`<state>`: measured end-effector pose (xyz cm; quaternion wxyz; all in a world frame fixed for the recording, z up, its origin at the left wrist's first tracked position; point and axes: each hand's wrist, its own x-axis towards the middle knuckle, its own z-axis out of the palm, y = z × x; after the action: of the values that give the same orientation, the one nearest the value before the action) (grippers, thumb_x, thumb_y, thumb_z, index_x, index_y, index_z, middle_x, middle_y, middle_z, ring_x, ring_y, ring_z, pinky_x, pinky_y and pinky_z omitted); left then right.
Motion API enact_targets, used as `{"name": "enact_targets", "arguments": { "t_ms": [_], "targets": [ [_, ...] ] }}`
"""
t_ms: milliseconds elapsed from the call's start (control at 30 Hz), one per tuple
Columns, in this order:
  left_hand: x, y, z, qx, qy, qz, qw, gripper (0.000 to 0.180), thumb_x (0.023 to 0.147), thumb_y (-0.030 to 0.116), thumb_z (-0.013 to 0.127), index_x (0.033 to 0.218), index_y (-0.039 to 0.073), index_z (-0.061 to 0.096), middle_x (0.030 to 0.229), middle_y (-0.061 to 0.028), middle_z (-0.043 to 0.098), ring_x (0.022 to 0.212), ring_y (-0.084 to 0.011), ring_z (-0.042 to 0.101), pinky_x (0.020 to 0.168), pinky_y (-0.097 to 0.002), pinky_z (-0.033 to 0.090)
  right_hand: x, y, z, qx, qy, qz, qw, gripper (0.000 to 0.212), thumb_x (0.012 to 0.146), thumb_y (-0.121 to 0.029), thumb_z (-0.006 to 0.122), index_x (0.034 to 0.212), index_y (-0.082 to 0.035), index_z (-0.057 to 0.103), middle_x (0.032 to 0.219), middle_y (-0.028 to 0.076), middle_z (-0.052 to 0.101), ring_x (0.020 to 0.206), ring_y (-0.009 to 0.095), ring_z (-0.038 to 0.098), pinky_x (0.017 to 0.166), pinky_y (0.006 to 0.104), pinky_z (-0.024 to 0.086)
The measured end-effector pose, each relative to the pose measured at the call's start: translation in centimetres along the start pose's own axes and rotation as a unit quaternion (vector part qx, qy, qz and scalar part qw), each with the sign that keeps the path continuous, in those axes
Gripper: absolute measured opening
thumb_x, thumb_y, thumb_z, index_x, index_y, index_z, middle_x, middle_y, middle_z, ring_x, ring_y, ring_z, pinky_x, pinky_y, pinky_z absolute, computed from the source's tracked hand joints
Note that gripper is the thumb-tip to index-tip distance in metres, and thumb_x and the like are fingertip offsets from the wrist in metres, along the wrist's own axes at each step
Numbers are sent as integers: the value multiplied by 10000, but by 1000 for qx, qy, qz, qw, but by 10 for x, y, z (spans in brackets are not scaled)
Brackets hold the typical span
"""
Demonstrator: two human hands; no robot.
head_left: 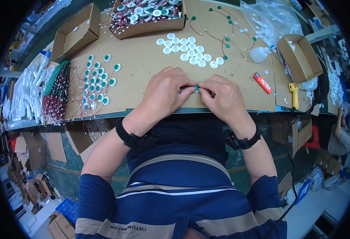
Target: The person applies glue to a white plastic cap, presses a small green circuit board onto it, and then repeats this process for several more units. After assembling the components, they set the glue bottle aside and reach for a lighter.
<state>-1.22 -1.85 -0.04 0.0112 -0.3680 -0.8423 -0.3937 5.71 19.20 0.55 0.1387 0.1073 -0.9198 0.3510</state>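
Note:
Near the front edge of the cardboard-covered table, my left hand (167, 89) and my right hand (222, 95) meet fingertip to fingertip. Between them they pinch a small green disc (197, 87), mostly hidden by the fingers. Beyond my hands lies a cluster of white round caps (191, 53). To the left, several green-and-white discs with red wires (97, 81) are spread in rows. Far right of the caps, loose green discs on thin wires (225, 46) are scattered.
An open cardboard box (151, 28) heaped with wired discs stands at the back. Another box (77, 34) is at back left, one (300, 59) at right. A white squeeze bottle (259, 54), red tube (262, 83) and yellow glue gun (294, 95) lie right. Wire bundles (56, 95) lie left.

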Motion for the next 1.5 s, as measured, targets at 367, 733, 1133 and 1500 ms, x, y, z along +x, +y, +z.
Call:
{"name": "enact_targets", "arguments": {
  "t_ms": [367,733,1133,1500],
  "targets": [
    [-1,-9,-2,-10,-25,40,999,140,861,127,863,995,87,855,900,-85,747,909,-316,684,838,-430,564,-3,-8,-1,-35,-6,-16,999,94,882,-48,804,971,-28,828,848,122,734,770,316,729,676,418,583],
    [-2,-6,0,-14,6,38,999,120,871,110,840,979,73,803,942,-86,736,934,-322,687,828,-439,567,-1,-10,-4,-38,-23,32,999,103,891,-51,797,987,-31,827,892,140,736,815,349,732,717,424,588],
    [-4,6,-11,46,-3,151,987,129,866,35,833,972,46,759,932,-83,709,878,-300,685,768,-425,571,-6,-3,-19,31,33,23,999,129,894,-33,792,1018,-5,807,928,145,756,843,320,750,749,402,601],
    [-3,11,-9,69,31,146,986,141,862,16,853,958,31,750,914,-87,715,852,-295,687,744,-419,574,-40,74,-107,-173,242,153,942,150,946,-57,787,1083,0,804,1053,146,774,882,264,758,793,344,612]
  ]
}}
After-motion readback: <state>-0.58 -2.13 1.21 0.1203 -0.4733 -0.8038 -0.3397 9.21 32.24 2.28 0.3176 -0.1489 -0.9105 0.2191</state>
